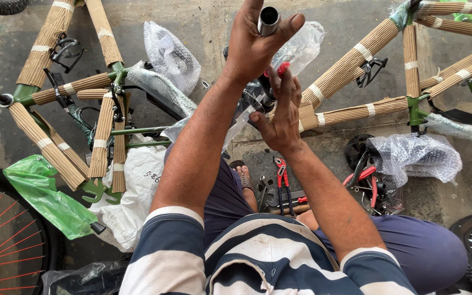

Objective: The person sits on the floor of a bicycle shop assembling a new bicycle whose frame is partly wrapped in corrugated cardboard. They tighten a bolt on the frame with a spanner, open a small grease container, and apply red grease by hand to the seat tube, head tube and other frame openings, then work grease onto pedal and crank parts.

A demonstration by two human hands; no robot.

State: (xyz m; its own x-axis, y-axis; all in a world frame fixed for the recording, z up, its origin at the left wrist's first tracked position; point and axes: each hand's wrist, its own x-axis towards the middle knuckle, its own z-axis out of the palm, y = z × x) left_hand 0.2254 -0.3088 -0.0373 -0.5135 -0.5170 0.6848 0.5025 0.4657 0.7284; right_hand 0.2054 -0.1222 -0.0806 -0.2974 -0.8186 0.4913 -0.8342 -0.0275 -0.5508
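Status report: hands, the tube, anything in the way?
Left hand pinches metal tube, raised. Right hand open below, beside red-handled tool. Nothing between them.

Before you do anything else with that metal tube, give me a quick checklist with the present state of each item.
1. Metal tube gripped: ok, pinched in the fingers of the left hand, open end toward the camera.
2. Right hand free: cannot tell, a small red piece shows at its fingertips, grip unclear.
3. Tube bore clear: cannot tell, the inside is dark.
4. Tools in reach: ok, red-handled pliers lie on the floor between the knees.
5. Wrapped bicycle frames out of the way: ok, they lie on the floor beyond both hands.
6. Bare foot clear of tools: not ok, it is right beside the pliers.
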